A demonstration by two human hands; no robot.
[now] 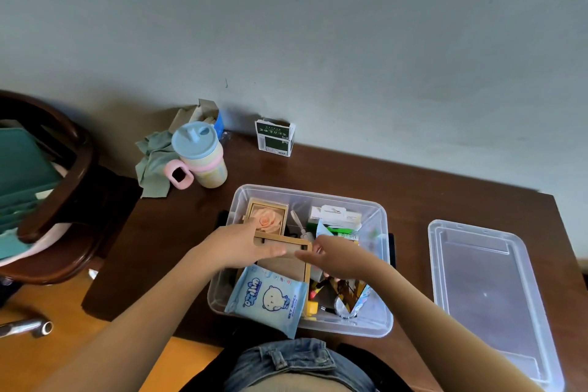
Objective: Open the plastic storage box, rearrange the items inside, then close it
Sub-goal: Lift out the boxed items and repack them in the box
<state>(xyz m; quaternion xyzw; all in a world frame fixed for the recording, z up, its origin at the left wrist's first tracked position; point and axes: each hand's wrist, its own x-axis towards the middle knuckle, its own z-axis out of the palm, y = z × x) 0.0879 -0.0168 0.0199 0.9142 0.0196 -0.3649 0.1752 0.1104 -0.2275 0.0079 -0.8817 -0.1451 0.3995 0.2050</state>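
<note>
Both hands on one wooden box (283, 250): left hand (245, 245) laid over its near-left corner, fingers fairly straight along the top edge, thumb side hidden; right hand (331, 256) meeting it from the right, fingertips curled onto the rim. Hard to tell whether either hand truly pinches or just presses.

Held just above or resting on the contents of the clear plastic storage box (378, 321), mid-left, tilted slightly. Behind it, a second wooden frame with a peach rose (269, 216). In front, a pale blue pack of wet wipes (270, 296) leaning over the near wall. To the right, small cartons (340, 216), pens and foil packets, jumbled. Lid (490, 289) off, lying flat on the table (350, 169) well to the right.

Likely mid-rearranging; closing not yet begun.

Judging by looks: thin laser-cut plywood, light, stiff, dry and not slippery, but with fragile finger joints at the corners. Best taken by two opposite side walls, near the corners, not by the thin top panel. Wipes pack soft and floppy, easily squashed underneath. Worth keeping level, in case of loose contents inside.
</note>
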